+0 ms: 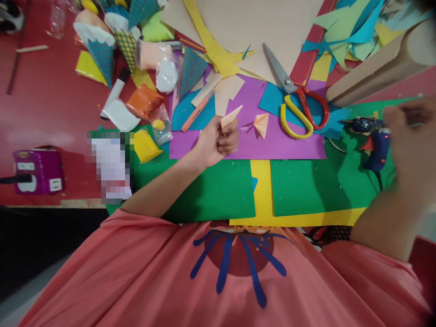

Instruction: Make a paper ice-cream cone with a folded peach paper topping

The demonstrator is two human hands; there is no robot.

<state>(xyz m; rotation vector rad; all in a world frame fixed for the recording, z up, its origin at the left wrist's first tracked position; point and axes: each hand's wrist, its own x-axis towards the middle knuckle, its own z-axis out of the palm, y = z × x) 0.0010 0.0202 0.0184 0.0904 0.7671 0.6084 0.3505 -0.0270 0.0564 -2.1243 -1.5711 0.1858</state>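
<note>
My left hand (221, 141) is closed over the purple sheet, pinching a small peach paper piece (232, 116) whose pointed tip sticks up to the right. To the right of that hand lies a folded peach paper piece (261, 125). Scissors (288, 86) with one yellow and one red handle rest beyond it, blades apart. My right hand (410, 129) is raised at the right edge and smeared by motion. It is beside a blue glue gun (378, 147), and its fingers do not show clearly enough to tell what they do.
Green sheets (204, 190) cover the near table edge. Felt cones (100, 54), clay packets (145, 101), a marker (116, 93) and an orange pen (197, 111) lie at the left. A brown paper roll (371, 68) and paper scraps (347, 32) are at the right. A purple power socket box (39, 171) sits far left.
</note>
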